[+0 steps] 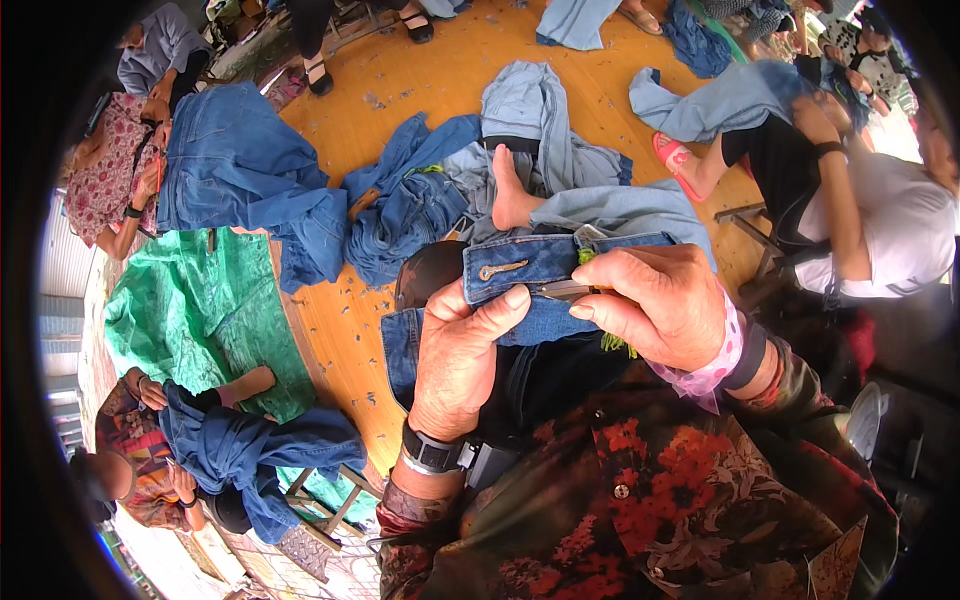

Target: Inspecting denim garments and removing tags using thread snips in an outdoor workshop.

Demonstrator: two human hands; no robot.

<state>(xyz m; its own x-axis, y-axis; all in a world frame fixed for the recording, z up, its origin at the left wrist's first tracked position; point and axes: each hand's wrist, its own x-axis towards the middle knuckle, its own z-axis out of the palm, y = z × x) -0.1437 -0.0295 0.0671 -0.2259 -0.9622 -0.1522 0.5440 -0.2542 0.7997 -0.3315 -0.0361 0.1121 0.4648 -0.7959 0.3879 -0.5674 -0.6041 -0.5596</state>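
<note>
A dark blue denim waistband (517, 259) with a tan-stitched buttonhole (503, 268) lies across the space between my hands. My left hand (465, 345) pinches its lower edge, thumb on top just below the buttonhole. In my right hand (660, 300) is a small metal-bladed tool, likely thread snips (562, 289), its tip close to my left thumb at the waistband's lower edge. Green threads (586, 256) show beside my right fingers, and more green strands (617, 344) hang below that hand. The rest of the garment rests over my lap, partly hidden by my hands.
Blue jeans (409, 202) and light-blue jeans (525, 112) are heaped on the orange-brown board (360, 337) by my bare foot (510, 191). Lint is scattered over the board. A green sheet (202, 307) lies left. Seated people with denim are on both sides, one in a white shirt (885, 217).
</note>
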